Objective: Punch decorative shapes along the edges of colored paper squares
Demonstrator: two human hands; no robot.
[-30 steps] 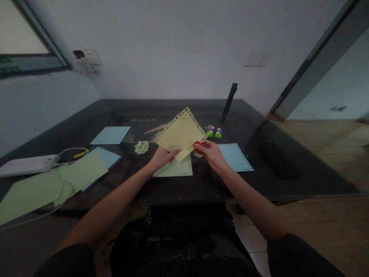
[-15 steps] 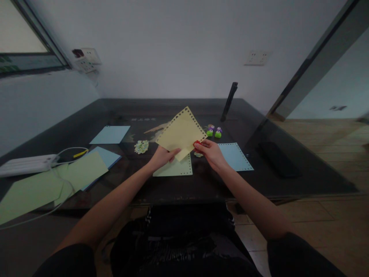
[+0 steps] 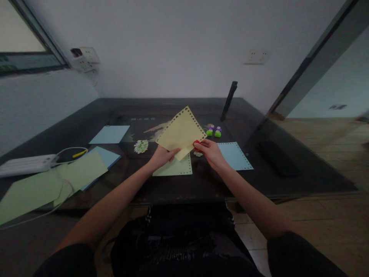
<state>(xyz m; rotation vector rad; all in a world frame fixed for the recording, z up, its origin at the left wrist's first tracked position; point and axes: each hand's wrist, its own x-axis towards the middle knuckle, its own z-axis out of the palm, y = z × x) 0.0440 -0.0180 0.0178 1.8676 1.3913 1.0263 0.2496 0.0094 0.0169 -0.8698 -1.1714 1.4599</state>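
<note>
Two hands meet on one yellow sheet (image 3: 181, 132), held tilted like a diamond above the dark table (image 3: 288, 181). The left hand (image 3: 161, 157) pinches its lower corner from below-left. The right hand (image 3: 210, 152) sits at the sheet's right edge, fingers closed on a small red tool (image 3: 196, 143), probably a hole punch, which touches that perforated edge. A green sheet (image 3: 174, 167) lies flat beneath.
</note>
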